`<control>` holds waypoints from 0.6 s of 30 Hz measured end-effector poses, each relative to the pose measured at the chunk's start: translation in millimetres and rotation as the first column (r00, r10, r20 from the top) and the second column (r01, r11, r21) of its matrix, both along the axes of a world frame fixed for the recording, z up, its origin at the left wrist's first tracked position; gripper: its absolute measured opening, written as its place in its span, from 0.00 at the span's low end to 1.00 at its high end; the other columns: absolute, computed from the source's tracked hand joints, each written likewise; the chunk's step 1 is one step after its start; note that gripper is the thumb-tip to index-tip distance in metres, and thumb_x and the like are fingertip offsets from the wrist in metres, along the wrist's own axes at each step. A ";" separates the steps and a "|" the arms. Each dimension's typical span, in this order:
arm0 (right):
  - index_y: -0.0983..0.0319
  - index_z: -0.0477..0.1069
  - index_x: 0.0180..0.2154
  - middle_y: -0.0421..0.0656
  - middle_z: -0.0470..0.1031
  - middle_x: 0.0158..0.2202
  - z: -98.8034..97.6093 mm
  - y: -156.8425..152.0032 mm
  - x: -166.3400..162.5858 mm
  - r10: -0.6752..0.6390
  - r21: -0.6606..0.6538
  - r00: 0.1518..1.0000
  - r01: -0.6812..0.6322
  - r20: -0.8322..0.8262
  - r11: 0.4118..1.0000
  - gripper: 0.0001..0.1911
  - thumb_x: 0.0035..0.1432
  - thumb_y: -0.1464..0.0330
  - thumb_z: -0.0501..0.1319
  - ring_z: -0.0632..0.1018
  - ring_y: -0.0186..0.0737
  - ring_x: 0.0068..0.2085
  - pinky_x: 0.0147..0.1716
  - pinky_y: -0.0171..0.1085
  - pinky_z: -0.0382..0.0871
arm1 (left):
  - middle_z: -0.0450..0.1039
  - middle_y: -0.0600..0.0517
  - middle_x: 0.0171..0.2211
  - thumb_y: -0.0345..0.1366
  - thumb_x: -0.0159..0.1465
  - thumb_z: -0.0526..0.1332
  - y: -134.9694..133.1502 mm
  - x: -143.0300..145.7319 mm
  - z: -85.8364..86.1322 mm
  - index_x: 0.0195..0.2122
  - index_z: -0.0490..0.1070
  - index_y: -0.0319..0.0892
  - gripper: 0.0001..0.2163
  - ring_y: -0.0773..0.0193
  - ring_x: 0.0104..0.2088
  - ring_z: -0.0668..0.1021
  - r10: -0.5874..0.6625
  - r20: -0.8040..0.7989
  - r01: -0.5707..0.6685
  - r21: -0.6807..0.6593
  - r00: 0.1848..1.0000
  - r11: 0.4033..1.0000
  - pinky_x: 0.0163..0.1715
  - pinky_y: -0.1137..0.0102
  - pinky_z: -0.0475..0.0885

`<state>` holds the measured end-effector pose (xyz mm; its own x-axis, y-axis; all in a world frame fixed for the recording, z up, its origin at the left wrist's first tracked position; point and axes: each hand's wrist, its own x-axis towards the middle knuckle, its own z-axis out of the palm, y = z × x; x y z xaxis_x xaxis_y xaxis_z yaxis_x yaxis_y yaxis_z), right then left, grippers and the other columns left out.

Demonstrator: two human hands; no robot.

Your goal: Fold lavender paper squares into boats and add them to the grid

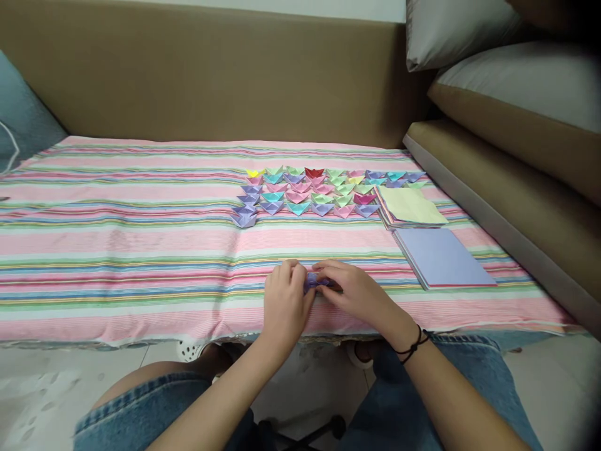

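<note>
Between my two hands is a small piece of folded purple paper [311,281], low over the striped cloth near its front edge. My left hand [285,297] pinches its left end, and the fingers cover part of it. The fingertips of my right hand [350,289] close on its right end. Beyond the hands, rows of small folded paper boats [297,196] in purple, pink, green, blue, yellow and red stand on the cloth. To the right of my right hand lies a stack of square purple paper [446,257], with a pale yellow paper stack [413,205] behind it.
A pink striped cloth [117,244] covers the flat surface. Behind it rises a brown backrest [225,75]. Brown and grey cushions [516,94] are piled along the right side. A blue fabric item [28,113] with a white cord sits at the far left.
</note>
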<state>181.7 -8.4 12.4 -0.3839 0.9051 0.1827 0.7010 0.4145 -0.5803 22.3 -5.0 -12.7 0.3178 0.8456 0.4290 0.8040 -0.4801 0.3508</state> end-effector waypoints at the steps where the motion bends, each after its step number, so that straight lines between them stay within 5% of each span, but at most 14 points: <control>1: 0.60 0.71 0.39 0.46 0.73 0.45 -0.6 0.0 -0.3 -0.004 0.001 1.000 0.004 0.003 1.000 0.10 0.55 0.75 0.56 0.74 0.43 0.47 0.45 0.41 0.68 | 0.69 0.45 0.41 0.33 0.59 0.58 -1.6 -1.0 0.4 0.34 0.64 0.42 0.03 0.55 0.37 0.69 -0.002 -0.072 0.008 0.079 0.997 0.997 0.33 0.62 0.64; 4: 0.60 0.71 0.39 0.45 0.74 0.45 -1.9 -0.5 -0.9 -0.010 0.003 1.000 0.010 0.013 1.000 0.09 0.56 0.74 0.56 0.74 0.43 0.47 0.45 0.41 0.68 | 0.71 0.45 0.42 0.34 0.61 0.58 -3.8 -4.5 -0.1 0.30 0.68 0.43 0.03 0.53 0.39 0.70 -0.008 -0.215 0.067 0.265 0.977 0.962 0.35 0.59 0.63; 8: 0.61 0.71 0.38 0.45 0.73 0.45 -0.5 -1.3 -2.2 -0.015 -0.013 1.000 0.015 0.027 1.000 0.08 0.55 0.73 0.57 0.73 0.43 0.47 0.45 0.41 0.68 | 0.73 0.46 0.41 0.30 0.60 0.58 -4.2 -9.1 -0.5 0.28 0.71 0.42 0.05 0.53 0.41 0.70 -0.066 -0.273 0.160 0.337 0.960 0.928 0.39 0.59 0.64; 18: 0.62 0.71 0.34 0.45 0.70 0.41 -1.9 -2.4 -12.1 -0.046 0.005 0.996 0.046 0.079 0.999 0.07 0.56 0.75 0.55 0.73 0.39 0.41 0.39 0.36 0.69 | 0.69 0.43 0.47 0.32 0.61 0.56 -7.5 -21.8 1.7 0.36 0.72 0.42 0.06 0.51 0.48 0.67 -0.214 -0.208 0.241 0.114 0.955 0.964 0.46 0.55 0.65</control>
<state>169.6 -10.8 10.6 -0.3551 0.9216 0.1567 0.7630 0.3826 -0.5210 0.4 -12.5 -11.1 0.5822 0.6789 0.4474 0.7137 -0.6903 0.1188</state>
